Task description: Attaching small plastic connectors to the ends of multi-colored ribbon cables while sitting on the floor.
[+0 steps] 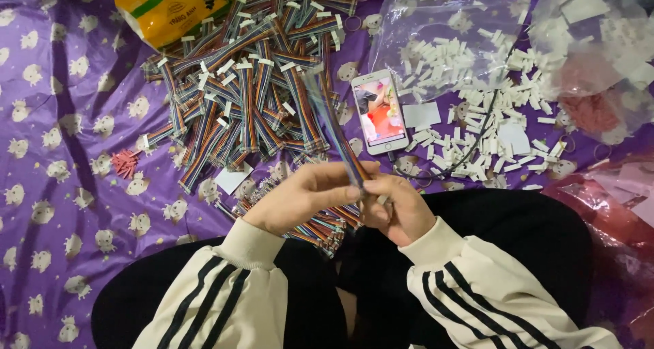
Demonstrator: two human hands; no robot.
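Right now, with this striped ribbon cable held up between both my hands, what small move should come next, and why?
Probably bring the left hand in to steady the ribbon cable near its lower end. The right hand pinches that end, while the rest sticks up blurred above the phone, so it looks loose.

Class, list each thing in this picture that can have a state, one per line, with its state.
Ribbon cable: held up by both hands, blurred.
Left hand: closed on the cable.
Right hand: pinching the cable's lower end.
Phone: screen lit, lying face up.
Clear bag: open, lying flat.
Cable pile: loose heap.
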